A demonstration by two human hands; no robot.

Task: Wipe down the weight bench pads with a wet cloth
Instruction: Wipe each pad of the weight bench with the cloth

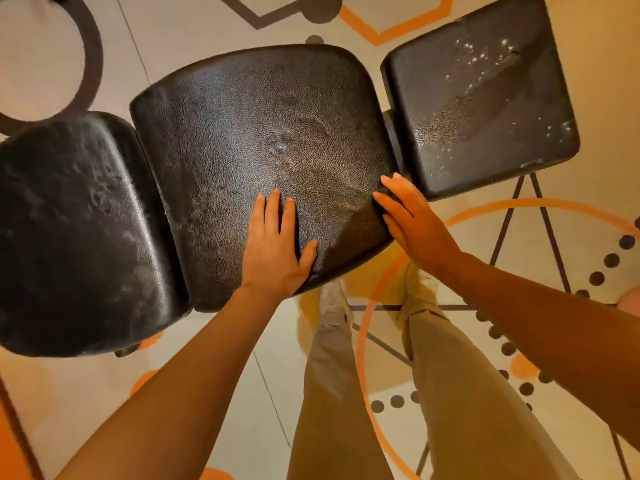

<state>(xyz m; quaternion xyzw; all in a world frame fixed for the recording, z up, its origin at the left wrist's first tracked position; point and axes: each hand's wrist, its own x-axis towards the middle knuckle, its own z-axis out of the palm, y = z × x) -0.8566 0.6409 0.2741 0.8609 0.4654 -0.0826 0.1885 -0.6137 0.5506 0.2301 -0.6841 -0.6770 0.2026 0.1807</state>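
Three black padded sections of a weight bench lie side by side below me: a left pad, a large middle pad and a right pad with worn, cracked patches. My left hand lies flat on the near part of the middle pad, fingers straight. My right hand rests with straight fingers against the middle pad's near right corner, by the gap to the right pad. No cloth is in view.
The floor is pale with orange and grey circles, hexagons and dots. My legs in beige trousers and light shoes stand close to the bench's near edge. Thin dark lines run across the floor under the right pad.
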